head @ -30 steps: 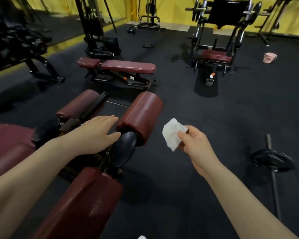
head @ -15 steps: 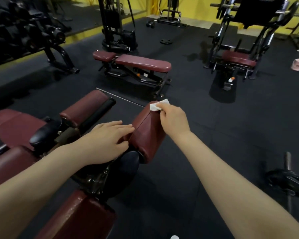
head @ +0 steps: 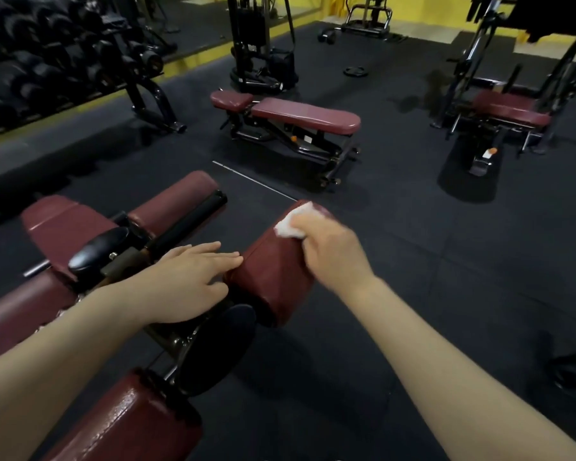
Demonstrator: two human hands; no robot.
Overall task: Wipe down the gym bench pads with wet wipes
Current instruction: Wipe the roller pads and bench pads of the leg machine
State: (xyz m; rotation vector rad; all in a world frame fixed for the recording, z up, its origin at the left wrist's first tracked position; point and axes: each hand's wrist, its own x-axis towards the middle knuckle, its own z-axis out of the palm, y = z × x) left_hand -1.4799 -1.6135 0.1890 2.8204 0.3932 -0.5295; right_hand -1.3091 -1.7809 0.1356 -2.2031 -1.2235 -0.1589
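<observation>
2 hands, 1 wipe, 4 roller pads.

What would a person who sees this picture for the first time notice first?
Most likely the two bare arms that reach in from the bottom edge. The right hand presses a white wet wipe on the far end of a maroon roller pad at the centre, and the left hand lies flat beside it. Behind them, a maroon flat bench stands on the dark floor.

Dark rubber-tiled floor spreads under yellow walls. A black rack of dumbbells lines the left side, a black cable machine stands behind, and a round weight plate lies beyond.
</observation>
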